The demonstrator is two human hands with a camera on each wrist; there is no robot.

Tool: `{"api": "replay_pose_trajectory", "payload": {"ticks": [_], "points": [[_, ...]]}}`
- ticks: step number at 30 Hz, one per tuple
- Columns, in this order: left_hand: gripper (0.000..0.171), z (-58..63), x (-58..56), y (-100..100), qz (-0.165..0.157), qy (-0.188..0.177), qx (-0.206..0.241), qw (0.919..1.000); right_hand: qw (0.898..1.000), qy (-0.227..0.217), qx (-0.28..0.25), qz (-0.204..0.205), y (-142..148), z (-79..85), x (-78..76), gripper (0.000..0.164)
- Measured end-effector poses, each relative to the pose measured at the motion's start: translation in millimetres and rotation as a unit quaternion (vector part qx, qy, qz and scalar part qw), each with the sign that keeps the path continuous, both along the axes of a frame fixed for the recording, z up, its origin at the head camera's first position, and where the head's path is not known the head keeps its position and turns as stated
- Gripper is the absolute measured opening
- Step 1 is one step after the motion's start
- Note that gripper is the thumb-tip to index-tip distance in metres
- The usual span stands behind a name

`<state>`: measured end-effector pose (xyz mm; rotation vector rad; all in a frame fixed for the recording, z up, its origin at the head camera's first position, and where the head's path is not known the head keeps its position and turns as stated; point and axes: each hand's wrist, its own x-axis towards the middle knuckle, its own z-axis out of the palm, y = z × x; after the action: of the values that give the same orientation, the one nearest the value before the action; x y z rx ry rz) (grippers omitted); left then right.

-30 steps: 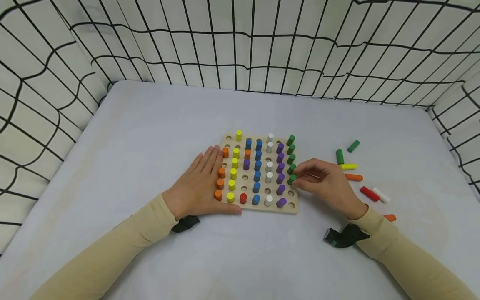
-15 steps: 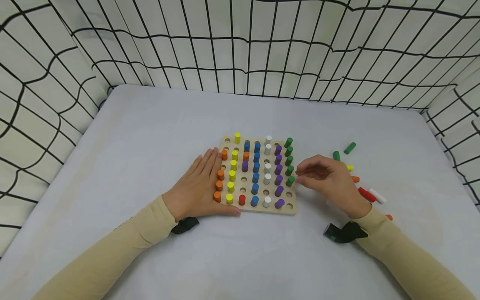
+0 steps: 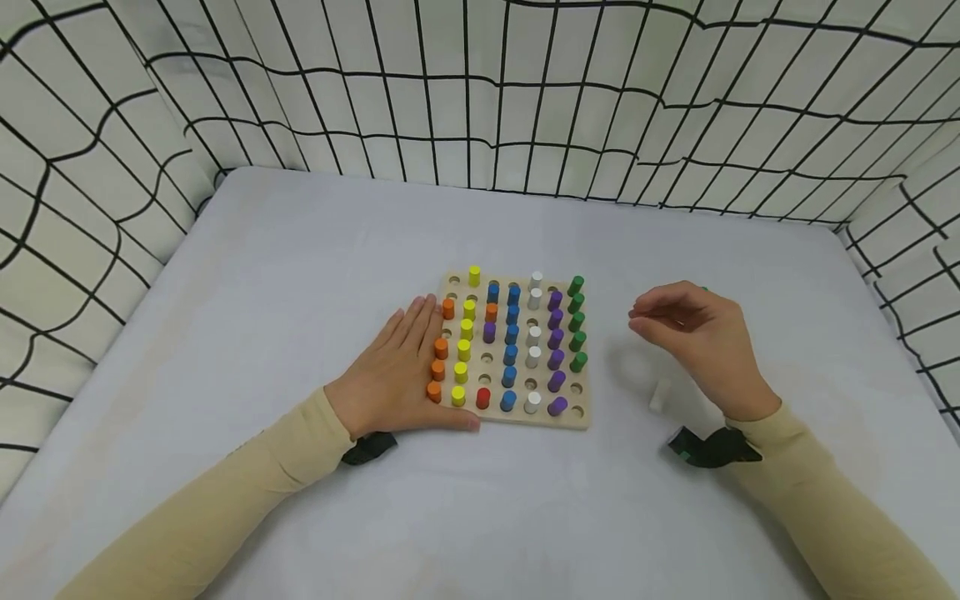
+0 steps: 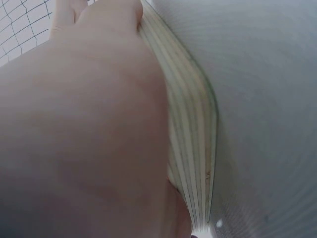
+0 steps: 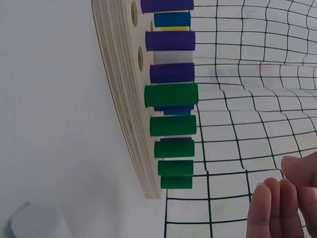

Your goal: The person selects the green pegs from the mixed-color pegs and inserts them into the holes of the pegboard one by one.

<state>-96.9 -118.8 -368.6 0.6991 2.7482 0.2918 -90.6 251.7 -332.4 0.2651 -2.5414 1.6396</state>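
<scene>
A wooden pegboard lies on the table with rows of coloured pegs standing in its holes. My left hand rests flat against the board's left side, thumb along its front edge; the left wrist view shows the palm by the layered wooden edge. To the right of the board, my right hand is raised over the table, fingers loosely bent, thumb close to them. In the right wrist view its fingertips hold nothing. Green pegs line the board's right column, its two front holes vacant.
A loose white peg lies on the table below my right hand. A bit of green shows behind that hand, which hides other loose pegs. Black wire grid panels border the table at the back and sides.
My right hand has drawn away from the green peg column, moving right and upward. It now covers the loose pegs that were visible earlier. My left hand has stayed at the board.
</scene>
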Motion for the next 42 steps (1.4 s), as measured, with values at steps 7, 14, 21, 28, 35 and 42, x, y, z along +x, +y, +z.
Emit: {"api": "replay_pose_trajectory", "payload": {"ticks": [7, 14, 21, 28, 35, 42], "points": [[0.145, 1.0, -0.9, 1.5, -0.003, -0.003, -0.001, 1.0000, 0.998, 0.002, -0.021, -0.052, 9.1, 9.0, -4.6, 0.025], [0.146, 1.6, -1.1, 1.0, -0.001, -0.003, -0.001, 1.0000, 0.997, 0.008, -0.059, -0.055, 7.9, 14.7, -15.5, 0.027], [0.145, -0.2, -3.1, 0.4, 0.000, -0.002, -0.003, 1.0000, 0.987, 0.000, -0.140, -0.073, 11.6, 18.4, -28.9, 0.027], [0.146, -0.3, -2.1, 0.1, 0.001, -0.004, -0.001, 1.0000, 0.977, -0.022, -0.195, -0.084, 22.0, 10.9, -38.5, 0.029], [0.145, 0.8, -2.2, 0.1, 0.006, -0.008, -0.003, 1.0000, 0.990, -0.062, -0.059, -0.112, 40.2, 1.0, -46.7, 0.034], [0.145, 0.2, -2.7, 1.9, 0.005, -0.007, -0.004, 1.0000, 0.987, -0.102, 0.055, -0.113, 52.3, -5.1, -47.2, 0.043]]}}
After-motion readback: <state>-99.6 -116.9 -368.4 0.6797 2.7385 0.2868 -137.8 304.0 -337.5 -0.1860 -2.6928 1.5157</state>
